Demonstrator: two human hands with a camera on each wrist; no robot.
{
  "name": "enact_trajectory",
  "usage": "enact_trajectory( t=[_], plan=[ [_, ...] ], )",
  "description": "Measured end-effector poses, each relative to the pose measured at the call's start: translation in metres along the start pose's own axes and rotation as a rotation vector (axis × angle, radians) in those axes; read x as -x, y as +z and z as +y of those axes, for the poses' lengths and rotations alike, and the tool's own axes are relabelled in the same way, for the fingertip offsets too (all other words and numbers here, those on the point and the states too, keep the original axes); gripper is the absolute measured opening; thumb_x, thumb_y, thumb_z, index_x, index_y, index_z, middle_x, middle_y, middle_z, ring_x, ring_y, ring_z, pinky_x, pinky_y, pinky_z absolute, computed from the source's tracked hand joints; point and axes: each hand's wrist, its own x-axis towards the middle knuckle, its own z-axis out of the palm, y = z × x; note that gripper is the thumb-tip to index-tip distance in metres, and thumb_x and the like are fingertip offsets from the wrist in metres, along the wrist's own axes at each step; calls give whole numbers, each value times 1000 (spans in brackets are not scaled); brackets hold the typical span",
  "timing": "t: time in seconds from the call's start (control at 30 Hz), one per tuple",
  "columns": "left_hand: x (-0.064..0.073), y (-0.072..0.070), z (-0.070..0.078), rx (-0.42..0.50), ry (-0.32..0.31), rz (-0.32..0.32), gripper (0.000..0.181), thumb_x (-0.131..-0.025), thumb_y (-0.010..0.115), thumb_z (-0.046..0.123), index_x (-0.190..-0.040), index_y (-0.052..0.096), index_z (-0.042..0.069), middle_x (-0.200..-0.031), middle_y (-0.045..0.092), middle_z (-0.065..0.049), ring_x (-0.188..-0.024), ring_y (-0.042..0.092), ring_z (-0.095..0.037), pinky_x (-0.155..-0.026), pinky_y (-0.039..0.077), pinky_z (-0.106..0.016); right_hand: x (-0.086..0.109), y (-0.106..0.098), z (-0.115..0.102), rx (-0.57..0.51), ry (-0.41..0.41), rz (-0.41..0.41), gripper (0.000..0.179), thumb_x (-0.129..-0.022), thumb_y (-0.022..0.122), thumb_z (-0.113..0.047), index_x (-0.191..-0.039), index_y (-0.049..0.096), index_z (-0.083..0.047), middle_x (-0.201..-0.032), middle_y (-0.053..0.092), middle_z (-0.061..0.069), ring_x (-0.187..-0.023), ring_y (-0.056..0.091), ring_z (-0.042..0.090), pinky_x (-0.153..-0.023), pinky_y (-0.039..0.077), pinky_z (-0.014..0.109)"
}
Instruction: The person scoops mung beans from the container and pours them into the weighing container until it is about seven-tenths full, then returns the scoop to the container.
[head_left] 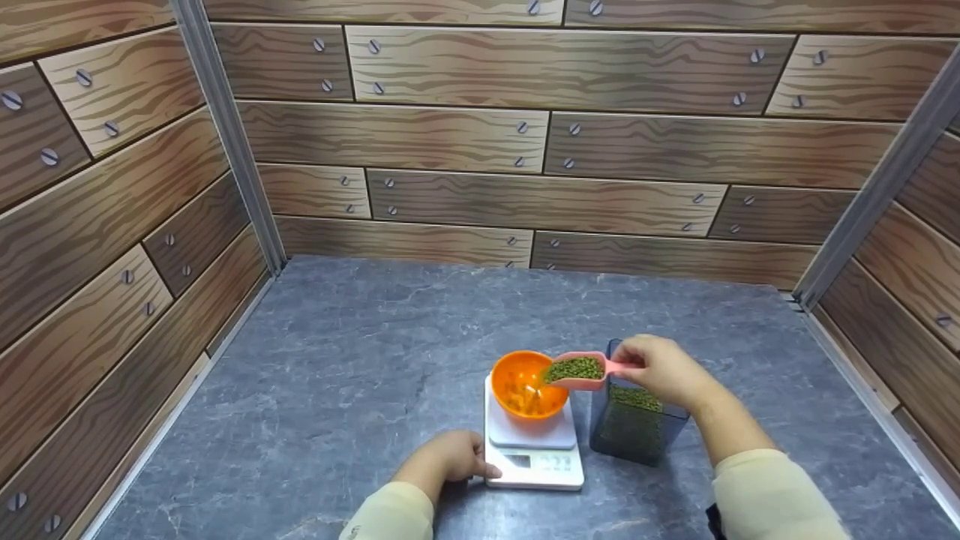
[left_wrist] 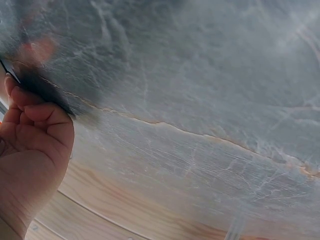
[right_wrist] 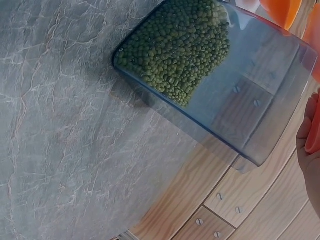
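Right hand (head_left: 664,369) grips scoop (head_left: 591,384) at right rim of bowl (head_left: 514,384) | left hand (head_left: 456,455) pinches scale (head_left: 534,478) beneath bowl | hasty tipping could scatter beans (head_left: 574,369)

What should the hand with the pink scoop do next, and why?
Perhaps the right hand should gently tip the pink scoop toward the orange bowl, because the scoop's front end reaches the bowl's rim and plenty of green beans lie in the scoop.

Laden pink scoop (head_left: 589,385) at orange bowl (head_left: 525,365)
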Motion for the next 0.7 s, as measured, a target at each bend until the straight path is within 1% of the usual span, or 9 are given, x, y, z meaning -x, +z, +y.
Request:
enact_trajectory(
  t=[0.2, 0.37, 0.6, 0.7],
  plan=[
    [1, 0, 0, 15, -1, 1, 35, -71, 76, 32, -64, 49, 12, -60, 48, 0, -59, 44, -17, -56, 36, -32, 1, -1, -2, -6, 25, -7, 6, -82, 67, -16, -80, 62, -13, -77, 57, -1, -71, 49, 15, -66, 42, 32],
    [1, 0, 1, 27, -4, -1, 34, -71, 76, 32, -64, 50, 11, -61, 49, 0, -60, 45, -17, -57, 36, -33, 1, -3, -3, -8, 26, -9, 6, -82, 67, -15, -81, 62, -12, -78, 57, 0, -72, 50, 15, -67, 42, 33],
    [2, 1, 0, 25, 12, 1, 34, -72, 76, 31, -63, 50, 11, -59, 48, 1, -59, 44, -16, -57, 36, -32, 0, -5, -5, -8, 27, -9, 6, -81, 67, -14, -81, 62, -12, -79, 57, 0, -71, 50, 15, -66, 43, 32],
    [1, 1, 0, 26, 5, 1, 34, -71, 76, 31, -63, 50, 12, -60, 48, 1, -59, 44, -16, -57, 36, -32, -1, -5, -5, 1, 20, -14, 6, -81, 67, -14, -81, 62, -12, -79, 56, 0, -71, 49, 15, -65, 43, 32]
  ],
)
